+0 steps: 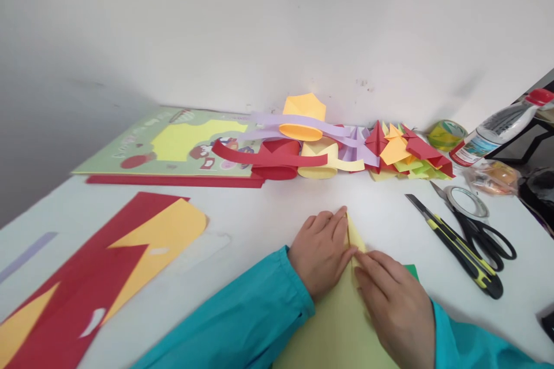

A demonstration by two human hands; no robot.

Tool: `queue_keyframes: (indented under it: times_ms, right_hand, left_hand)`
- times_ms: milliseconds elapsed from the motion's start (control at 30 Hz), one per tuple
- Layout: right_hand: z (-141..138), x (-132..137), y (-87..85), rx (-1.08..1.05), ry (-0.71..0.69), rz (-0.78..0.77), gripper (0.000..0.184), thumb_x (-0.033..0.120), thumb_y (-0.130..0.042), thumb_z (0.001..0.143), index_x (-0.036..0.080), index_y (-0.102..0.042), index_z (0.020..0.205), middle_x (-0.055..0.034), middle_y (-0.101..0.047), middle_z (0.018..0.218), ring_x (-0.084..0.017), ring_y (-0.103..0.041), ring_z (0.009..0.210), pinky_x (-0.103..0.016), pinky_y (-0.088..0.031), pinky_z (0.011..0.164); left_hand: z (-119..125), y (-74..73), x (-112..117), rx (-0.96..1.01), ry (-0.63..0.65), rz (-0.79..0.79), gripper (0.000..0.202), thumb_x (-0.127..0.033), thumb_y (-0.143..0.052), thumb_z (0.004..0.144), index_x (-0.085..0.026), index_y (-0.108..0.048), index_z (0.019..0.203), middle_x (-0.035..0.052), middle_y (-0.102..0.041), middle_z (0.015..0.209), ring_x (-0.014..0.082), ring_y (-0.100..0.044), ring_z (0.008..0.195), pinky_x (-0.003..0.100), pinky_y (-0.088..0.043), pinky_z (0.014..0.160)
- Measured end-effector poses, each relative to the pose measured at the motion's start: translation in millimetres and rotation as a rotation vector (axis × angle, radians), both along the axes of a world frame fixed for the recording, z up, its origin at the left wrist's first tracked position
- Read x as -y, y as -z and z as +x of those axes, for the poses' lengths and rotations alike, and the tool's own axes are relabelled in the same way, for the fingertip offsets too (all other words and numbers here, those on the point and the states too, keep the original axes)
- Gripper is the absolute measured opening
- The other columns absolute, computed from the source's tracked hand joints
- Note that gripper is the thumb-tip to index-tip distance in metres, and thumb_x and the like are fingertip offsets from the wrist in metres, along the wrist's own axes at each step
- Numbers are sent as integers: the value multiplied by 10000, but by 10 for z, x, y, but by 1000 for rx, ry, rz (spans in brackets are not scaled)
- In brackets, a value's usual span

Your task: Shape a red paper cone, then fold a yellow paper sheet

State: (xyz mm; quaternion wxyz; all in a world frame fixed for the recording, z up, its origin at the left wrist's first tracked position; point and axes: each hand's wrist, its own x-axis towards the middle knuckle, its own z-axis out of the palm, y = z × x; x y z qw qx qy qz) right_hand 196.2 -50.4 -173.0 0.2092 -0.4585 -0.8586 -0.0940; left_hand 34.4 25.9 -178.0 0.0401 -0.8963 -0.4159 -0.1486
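A sheet of pale yellow paper (331,328) lies in front of me, its far end folded to a narrow point. My left hand (322,248) presses on the fold from the left, fingers together and fingertips at the tip. From the right, my right hand (392,300) grips the folded edge, its thumb and fingers close to my left thumb. Both hands are closed on the paper, and part of the crease is hidden under them. A green corner of paper (412,270) shows beyond my right hand.
Right of my hands lie a utility knife (459,248), black-handled scissors (480,239) and a tape roll (467,202). A bottle (497,130) leans behind them. Folded paper pieces (402,153) and paper rings (274,158) line the wall. Red paper (99,265) with orange pieces lies left.
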Motion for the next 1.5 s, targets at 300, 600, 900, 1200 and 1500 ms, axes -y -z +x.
queue_keyframes:
  times_ms: [300,600,900,1200,1500]
  right_hand:
    - [80,-192,-104,-123,-73,-17,249,137,-489,857,104,-643,1049,-143,-659,1106,-256,-575,1068,-408,-544,858]
    - [140,-226,35,-190,-124,-182,341,170,-503,854,84,-573,1176,-159,-568,1268,-263,-478,1219,-437,-473,984]
    - [214,-303,33,-304,-168,-291,360,216,-520,850,110,-571,1190,-139,-561,1279,-256,-444,1244,-432,-450,1001]
    - [229,-347,77,-316,-202,-273,392,215,-514,852,131,-541,1234,-135,-537,1306,-265,-455,1227,-444,-448,991]
    - [227,-352,74,-284,-211,-273,390,213,-510,849,114,-543,1225,-141,-542,1300,-270,-445,1234,-443,-444,990]
  left_hand:
    - [-32,36,15,82,53,58,396,-316,-443,877,-102,-589,1176,155,-565,1271,278,-516,1002,408,-459,807]
    - [-6,37,20,99,55,123,370,-257,-429,879,-47,-609,1124,179,-587,1234,269,-530,975,401,-482,781]
    - [-3,79,2,80,66,180,347,-222,-424,885,-59,-621,1120,138,-603,1231,255,-534,950,381,-468,764]
    - [-6,74,7,85,62,160,357,-235,-423,884,-52,-618,1121,142,-604,1228,259,-538,960,387,-474,775]
    - [-2,59,-2,69,54,147,370,-238,-416,884,-40,-615,1125,135,-603,1233,267,-534,960,388,-474,770]
